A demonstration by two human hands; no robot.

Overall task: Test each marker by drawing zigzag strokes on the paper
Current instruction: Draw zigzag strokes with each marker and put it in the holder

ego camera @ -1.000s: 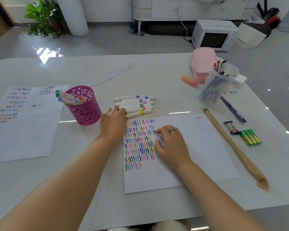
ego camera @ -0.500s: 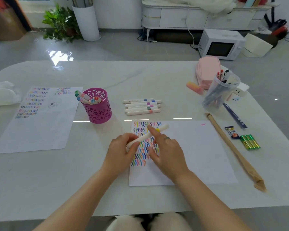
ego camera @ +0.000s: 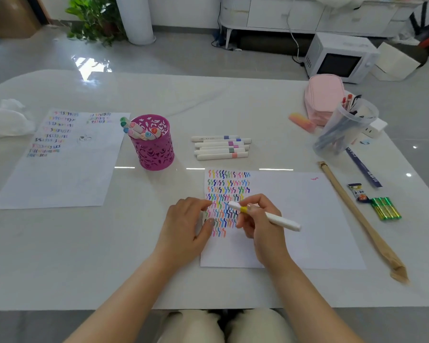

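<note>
The right hand [ego camera: 263, 230] pinches the white marker [ego camera: 280, 221] near its yellow band, just above the paper [ego camera: 307, 219]. The left hand [ego camera: 186, 224] rests on the paper's edge, fingers loose. The marker looks light, hard and smooth, so a grip low down near the tip seems best.
</note>
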